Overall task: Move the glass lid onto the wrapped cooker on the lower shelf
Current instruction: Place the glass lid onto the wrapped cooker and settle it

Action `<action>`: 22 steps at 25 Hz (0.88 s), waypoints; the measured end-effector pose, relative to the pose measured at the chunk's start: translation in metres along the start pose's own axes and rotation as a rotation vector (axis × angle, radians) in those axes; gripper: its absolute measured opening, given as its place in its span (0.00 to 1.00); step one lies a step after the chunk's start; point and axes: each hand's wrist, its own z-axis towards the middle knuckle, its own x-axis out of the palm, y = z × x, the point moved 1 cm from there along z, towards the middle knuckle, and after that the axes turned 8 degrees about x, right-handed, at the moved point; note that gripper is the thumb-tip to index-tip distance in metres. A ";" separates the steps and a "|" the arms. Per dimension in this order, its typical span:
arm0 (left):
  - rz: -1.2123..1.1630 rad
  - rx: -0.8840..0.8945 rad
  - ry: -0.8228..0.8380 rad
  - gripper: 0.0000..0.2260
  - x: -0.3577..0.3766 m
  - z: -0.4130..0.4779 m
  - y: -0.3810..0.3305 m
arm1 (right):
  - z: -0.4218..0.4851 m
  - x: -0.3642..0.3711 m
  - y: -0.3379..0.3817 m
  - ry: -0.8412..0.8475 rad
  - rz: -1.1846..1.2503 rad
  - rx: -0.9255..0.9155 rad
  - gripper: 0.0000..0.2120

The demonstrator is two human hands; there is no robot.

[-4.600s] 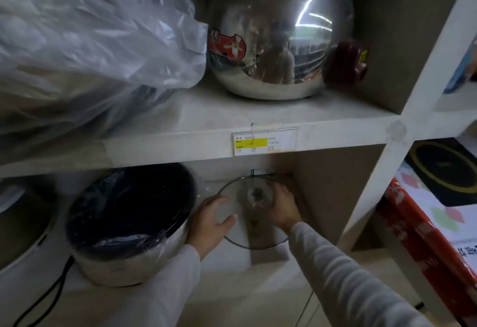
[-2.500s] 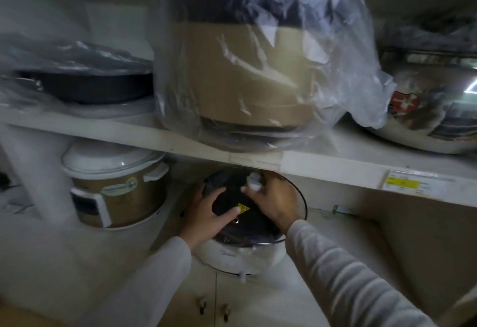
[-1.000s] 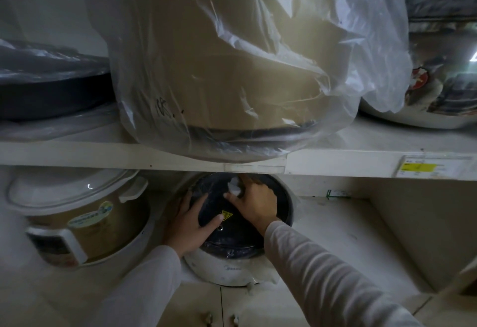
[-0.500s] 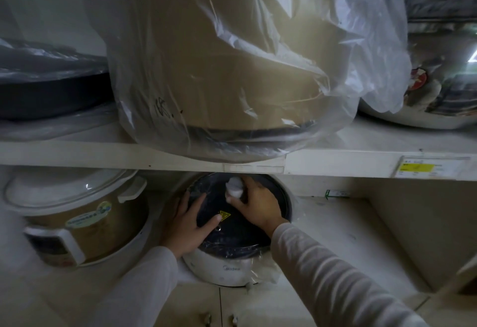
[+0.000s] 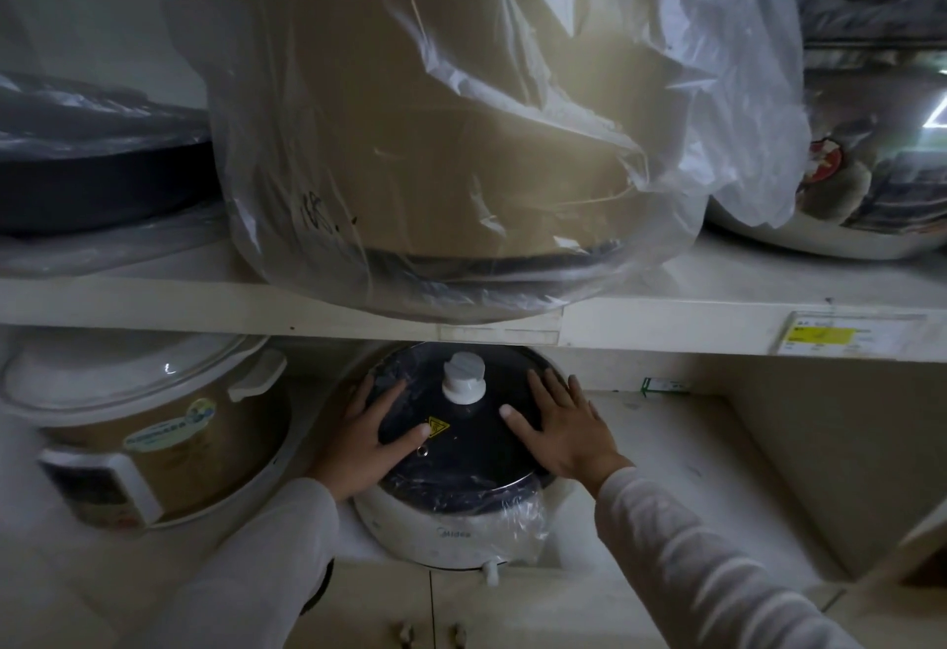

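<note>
The upper shelf [image 5: 666,325] carries a big beige cooker in a clear plastic bag [image 5: 461,125], whose slack bottom bulges over the shelf's front edge, right above where the work is going on. Under it, on the lower shelf [image 5: 681,469], stands the wrapped cooker [image 5: 451,525], white-bodied with film crinkled round its rim, and just beside it on the left a beige rice cooker with a white lid [image 5: 133,423].

The glass lid [image 5: 461,448] already lies on top of the wrapped cooker, its white knob [image 5: 464,377] upright at the centre and a yellow warning sticker [image 5: 434,427] near the front. The left hand [image 5: 369,438] lies flat on the lid's left side, fingers spread, nothing clasped. The right hand [image 5: 558,428] does the same on the right side, fingers open and pressing down, not gripping.

From where I stand, the placing looks nearly done, and what is left is seating. I would keep both palms pressing evenly so that the metal rim settles all the way round, since the film underneath may bunch and leave the lid rocking or slippery. A small turn under the palms should tell whether it sits true. Then the hands ought to lift straight off, low, so a sleeve [image 5: 717,561] does not catch the knob or the hanging bag.
</note>
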 end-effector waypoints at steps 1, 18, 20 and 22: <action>0.005 0.002 0.016 0.35 -0.001 0.001 0.001 | -0.001 0.001 0.001 -0.002 0.002 0.008 0.42; -0.066 0.034 -0.077 0.35 0.004 -0.004 0.006 | 0.006 0.011 -0.005 0.006 0.165 -0.003 0.43; -0.044 0.010 -0.052 0.35 0.004 -0.004 0.004 | 0.006 0.012 -0.006 0.012 0.167 -0.007 0.44; -0.018 -0.006 -0.039 0.36 0.002 -0.004 0.001 | 0.004 0.011 -0.005 0.016 0.168 0.002 0.44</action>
